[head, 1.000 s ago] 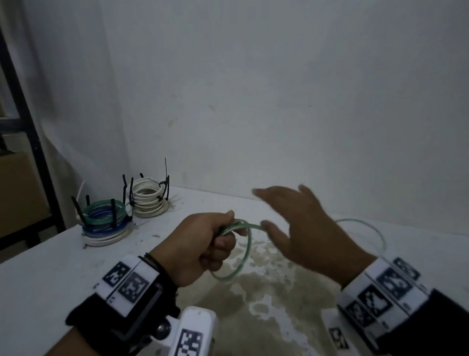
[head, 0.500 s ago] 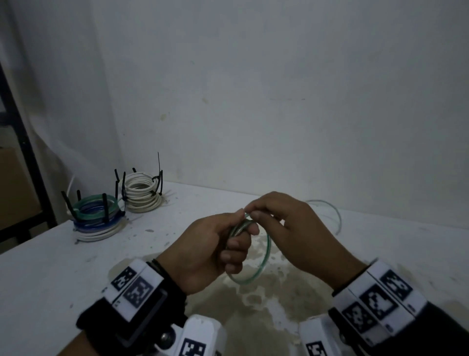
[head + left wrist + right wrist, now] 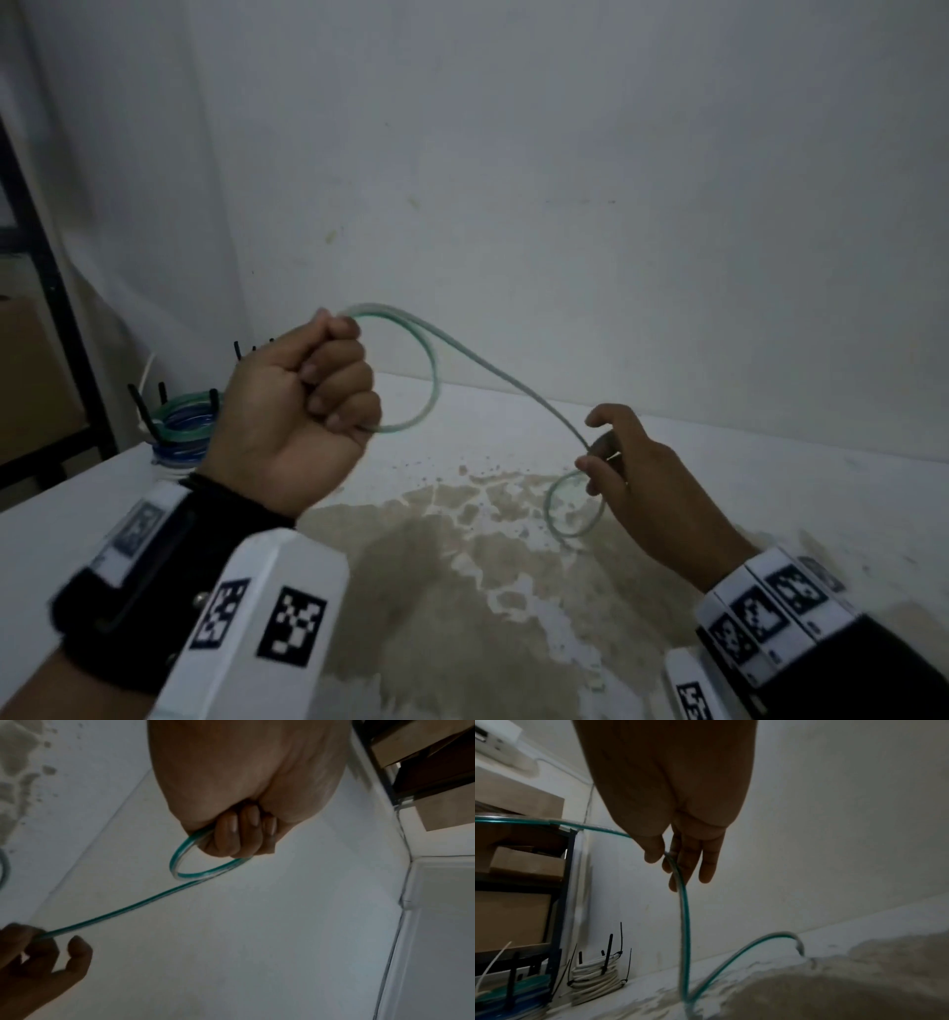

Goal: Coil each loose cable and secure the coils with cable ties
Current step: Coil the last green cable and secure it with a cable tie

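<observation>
A green cable runs between both hands above the white table. My left hand, raised as a fist, grips a small loop of it; the left wrist view shows that loop sticking out of the curled fingers. To the right and lower, my right hand pinches the cable between thumb and fingers. In the right wrist view the cable drops from there to the table. Its free tail curls on the table under the right hand.
A tied green and blue coil and a tied white coil with upright black cable ties stand at the table's back left. A black shelf frame with cardboard boxes is at the left. A brown stain covers the table's middle.
The hands, together at the loop half a second ago, have parted. The left hand rose up and left with the loop; the right slid along the cable, down and right.
</observation>
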A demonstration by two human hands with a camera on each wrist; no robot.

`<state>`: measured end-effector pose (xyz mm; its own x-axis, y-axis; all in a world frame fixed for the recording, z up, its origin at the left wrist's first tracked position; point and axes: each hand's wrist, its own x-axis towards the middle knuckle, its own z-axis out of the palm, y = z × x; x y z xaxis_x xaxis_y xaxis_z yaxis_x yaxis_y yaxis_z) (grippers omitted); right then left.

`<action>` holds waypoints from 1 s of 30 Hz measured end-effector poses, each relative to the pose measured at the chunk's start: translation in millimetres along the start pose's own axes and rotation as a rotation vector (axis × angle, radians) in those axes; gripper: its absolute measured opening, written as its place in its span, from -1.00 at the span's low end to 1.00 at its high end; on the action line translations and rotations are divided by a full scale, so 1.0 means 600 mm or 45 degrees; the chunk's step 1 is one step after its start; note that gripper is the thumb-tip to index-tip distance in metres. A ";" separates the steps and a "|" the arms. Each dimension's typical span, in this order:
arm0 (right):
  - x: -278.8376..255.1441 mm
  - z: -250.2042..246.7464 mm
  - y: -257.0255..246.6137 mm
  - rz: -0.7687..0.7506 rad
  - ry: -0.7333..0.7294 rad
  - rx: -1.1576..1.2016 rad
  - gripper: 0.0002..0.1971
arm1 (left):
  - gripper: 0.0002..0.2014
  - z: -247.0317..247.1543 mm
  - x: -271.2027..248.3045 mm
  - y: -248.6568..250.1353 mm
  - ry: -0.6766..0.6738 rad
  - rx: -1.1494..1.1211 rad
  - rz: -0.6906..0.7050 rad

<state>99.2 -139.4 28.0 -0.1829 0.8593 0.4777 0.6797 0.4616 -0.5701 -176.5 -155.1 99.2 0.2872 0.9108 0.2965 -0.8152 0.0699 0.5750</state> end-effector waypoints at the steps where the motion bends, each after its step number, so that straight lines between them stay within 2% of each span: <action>1: 0.000 -0.004 -0.002 -0.020 0.013 -0.035 -0.75 | -0.68 -0.002 0.000 0.007 0.065 0.017 0.069; 3: 0.001 -0.007 -0.013 -0.085 0.030 -0.167 -0.73 | -0.63 -0.004 0.000 0.010 0.216 0.095 0.207; 5: 0.003 -0.006 -0.027 -0.223 0.009 -0.387 -0.62 | -0.62 -0.001 0.001 0.006 0.271 0.095 0.292; 8: 0.003 -0.011 -0.051 -0.496 -0.139 -0.625 -0.60 | -0.58 -0.009 0.003 0.009 0.358 0.116 0.338; 10: 0.001 -0.016 -0.062 -0.481 -0.316 -0.659 -0.58 | -0.59 -0.015 0.004 0.013 0.407 0.138 0.332; 13: 0.002 -0.024 -0.068 -0.533 -0.388 -0.722 -0.50 | -0.63 -0.026 0.004 0.015 0.440 0.124 0.290; 15: 0.003 -0.031 -0.071 -0.619 -0.341 -0.798 -0.55 | -0.65 -0.036 0.006 0.016 0.454 0.129 0.271; 17: 0.003 -0.032 -0.064 -0.702 -0.122 -0.868 -0.69 | -0.68 -0.042 0.008 0.013 0.451 0.136 0.251; 19: 0.002 -0.032 -0.058 -0.751 -0.007 -0.702 -0.83 | -0.73 -0.047 0.010 0.008 0.434 0.149 0.224; 20: 0.000 -0.032 -0.058 -0.712 0.050 -0.499 -0.87 | -0.76 -0.049 0.011 0.004 0.419 0.158 0.209; 22: -0.006 -0.027 -0.058 -0.438 0.205 -0.063 -0.88 | -0.78 -0.048 0.011 -0.006 0.374 0.149 0.172; 24: -0.012 -0.020 -0.059 -0.095 0.275 0.156 -0.86 | -0.78 -0.044 0.011 -0.021 0.352 0.135 0.135; 25: -0.015 -0.013 -0.059 0.015 0.285 0.226 -0.81 | -0.75 -0.040 0.011 -0.031 0.366 0.142 0.119; 27: -0.020 -0.002 -0.068 0.079 0.275 0.315 -0.75 | -0.69 -0.029 0.010 -0.052 0.409 0.174 0.088; 30: -0.033 0.011 -0.091 0.019 0.151 0.254 -0.76 | -0.68 -0.013 0.010 -0.083 0.440 0.257 0.099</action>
<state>60.9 -180.2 45.6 -0.0813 0.8397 0.5370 0.5254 0.4939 -0.6928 -138.1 -150.1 66.4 0.0148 0.9957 0.0910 -0.7026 -0.0544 0.7095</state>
